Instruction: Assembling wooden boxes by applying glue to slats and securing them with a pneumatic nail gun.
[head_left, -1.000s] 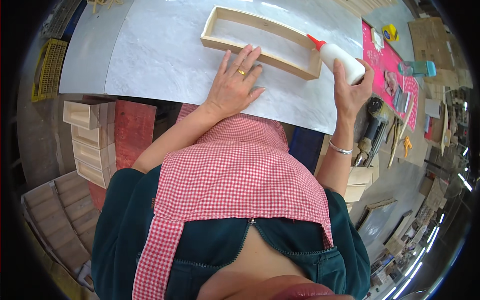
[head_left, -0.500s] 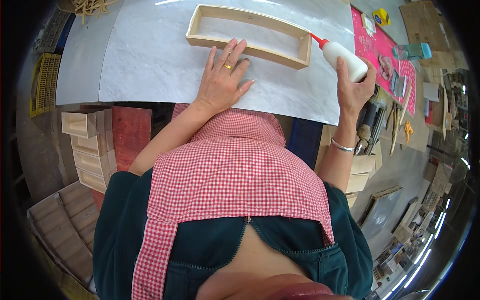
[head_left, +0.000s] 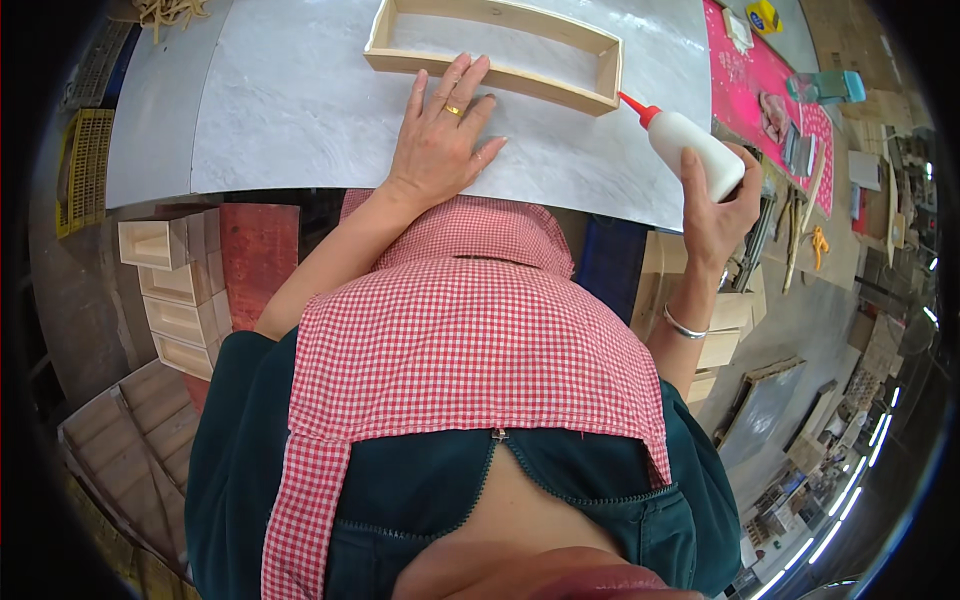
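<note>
A long, narrow wooden frame [head_left: 530, 85] lies on the grey marbled tabletop [head_left: 300, 120], and the table surface shows through its middle. My left hand [head_left: 445, 140] has its fingers spread, with the fingertips against the frame's near side. In my right hand [head_left: 722, 200] is a white glue bottle [head_left: 690, 150] with a red pointed nozzle. The bottle tilts to the upper left, and its tip is at the frame's near right corner. Whether glue is coming out is too small to tell.
Wooden boxes [head_left: 180, 285] are stacked below the table at left, beside a red board [head_left: 260, 265]. A pink cloth [head_left: 745, 90] at right carries a teal-capped clear container [head_left: 828, 87] and a rag. A yellow crate [head_left: 85, 170] stands far left.
The bottle's nozzle tip has moved down the frame's right end, from near its upper part to the lower corner. The frame and left hand sit slightly higher in view.
</note>
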